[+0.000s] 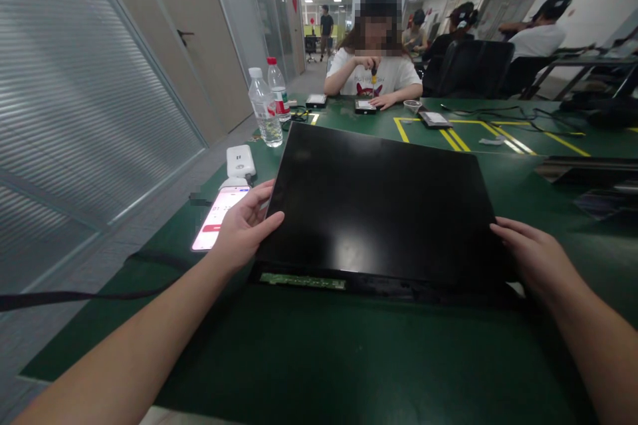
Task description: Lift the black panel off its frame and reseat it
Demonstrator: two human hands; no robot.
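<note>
A wide black LCD screen panel (383, 206) is held tilted above the green table, its far edge raised. My left hand (246, 219) grips its left edge, thumb on the front face and fingers around the side. At the opposite edge my right hand (535, 252) holds the panel near its lower right corner; some of its fingers are hidden behind. Along the near edge runs a dark strip with a narrow green circuit board (303, 281). The underside of the panel is out of sight.
To the left lie a lit phone (219, 219) and a white power bank (240, 161). Two bottles (266, 109) stand behind them. Across the green table (349, 358), a person (373, 73) holds a screwdriver over a hard drive (365, 106). Dark panels (593, 172) lie at right.
</note>
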